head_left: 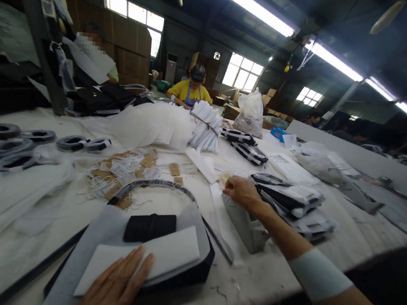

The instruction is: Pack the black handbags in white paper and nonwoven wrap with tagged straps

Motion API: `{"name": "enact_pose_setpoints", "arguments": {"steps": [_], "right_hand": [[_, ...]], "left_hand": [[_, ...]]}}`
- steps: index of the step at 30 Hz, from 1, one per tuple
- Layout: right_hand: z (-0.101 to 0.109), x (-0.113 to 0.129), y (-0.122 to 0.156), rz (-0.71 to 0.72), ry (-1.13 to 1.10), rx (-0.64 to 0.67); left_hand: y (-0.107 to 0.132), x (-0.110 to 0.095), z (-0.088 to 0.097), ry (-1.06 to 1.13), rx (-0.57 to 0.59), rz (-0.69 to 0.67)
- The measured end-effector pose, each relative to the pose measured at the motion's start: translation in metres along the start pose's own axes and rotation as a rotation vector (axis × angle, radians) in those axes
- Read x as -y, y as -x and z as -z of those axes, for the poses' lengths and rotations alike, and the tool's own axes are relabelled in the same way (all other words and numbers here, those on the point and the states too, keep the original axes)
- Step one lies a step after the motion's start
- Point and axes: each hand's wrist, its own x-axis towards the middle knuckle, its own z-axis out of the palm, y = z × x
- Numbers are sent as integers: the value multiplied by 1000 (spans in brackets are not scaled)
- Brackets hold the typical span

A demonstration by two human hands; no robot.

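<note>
White padding [174, 246] could slide off the black bag [203, 268] if the flat left hand [117, 281] slips; the curled right hand's [241, 192] grip I cannot tell.

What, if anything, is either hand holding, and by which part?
The left hand lies flat on the white pad, not gripping it. The right hand is curled, but whether its grip holds anything can't be told.
</note>
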Motion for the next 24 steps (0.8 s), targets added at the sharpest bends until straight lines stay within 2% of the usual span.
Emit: {"name": "enact_pose_setpoints", "arguments": {"steps": [3, 6, 10, 13, 16, 19, 22, 24], "right_hand": [[-17, -2, 60, 91, -93, 42], [-47, -6, 102, 131, -160, 89], [-82, -8, 127, 107, -187, 68], [-94, -8, 131, 50, -196, -7], [-96, -9, 132, 35, -208, -54], [-87, -11, 131, 45, -229, -99], [-71, -3, 132, 52, -266, -180], [-61, 12, 136, 112, -349, -248]], "left_hand": [[-2, 0, 3, -25, 4, 6], [-4, 2, 4, -53, -10, -20], [-6, 2, 2, -76, -38, -27], [-6, 1, 1, -89, -26, -25], [-7, 2, 2, -98, -21, -26], [-13, 3, 6, -79, -7, 20], [-23, 7, 15, -24, -3, 167], [-31, 11, 23, 16, 17, 280]]}}
